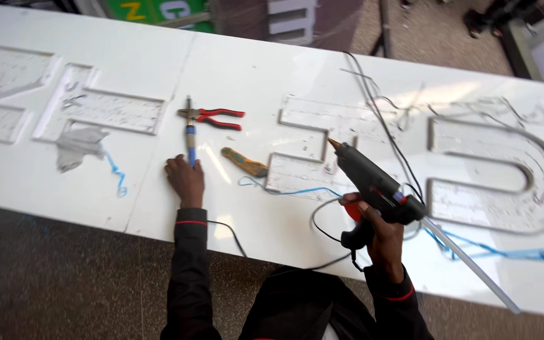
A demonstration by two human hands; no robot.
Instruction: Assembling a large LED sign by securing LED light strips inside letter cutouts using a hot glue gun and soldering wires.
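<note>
Holding: right hand [382,230] wrapped round the handle of a black glue gun [373,182], a clear glue stick [473,267] trailing back from it.
Aim: nozzle tilted up-left, over the recessed letter [313,148] cut into the white worktop [253,75], so glue would fall in the channel.
Left hand [185,178]: resting palm-down on the worktop, fingers at the blue handle of a soldering iron [189,135]; whether that grip closes on it I cannot tell, the view being soft.
Tools: red pliers [218,118] just beside the iron, a knife [245,163] near, all kept within reach between two letters.
Cables: black wires [382,119] cross the letter; the gun's cord [322,230] loops off the near edge.
Room: bare worktop left of the iron; a curved letter [505,173] to the right.
</note>
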